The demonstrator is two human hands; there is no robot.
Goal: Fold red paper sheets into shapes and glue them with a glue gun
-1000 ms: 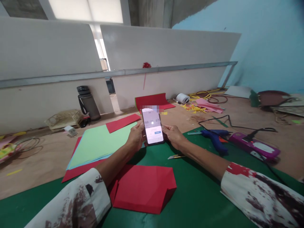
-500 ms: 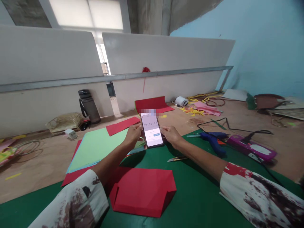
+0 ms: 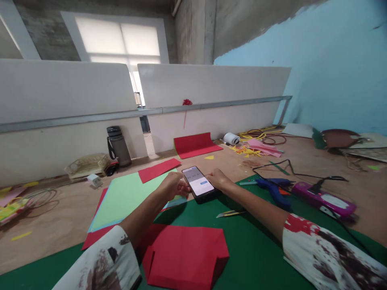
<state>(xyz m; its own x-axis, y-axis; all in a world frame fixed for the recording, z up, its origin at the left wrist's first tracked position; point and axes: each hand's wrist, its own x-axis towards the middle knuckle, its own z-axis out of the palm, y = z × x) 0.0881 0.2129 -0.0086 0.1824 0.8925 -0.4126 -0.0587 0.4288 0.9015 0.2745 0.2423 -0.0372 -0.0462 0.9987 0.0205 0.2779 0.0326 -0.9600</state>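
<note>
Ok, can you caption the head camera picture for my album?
Left hand and right hand at a phone, beyond folded red paper on a green mat.

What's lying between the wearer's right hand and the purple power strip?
In the head view, a blue glue gun lies between the right hand and the purple power strip.
</note>
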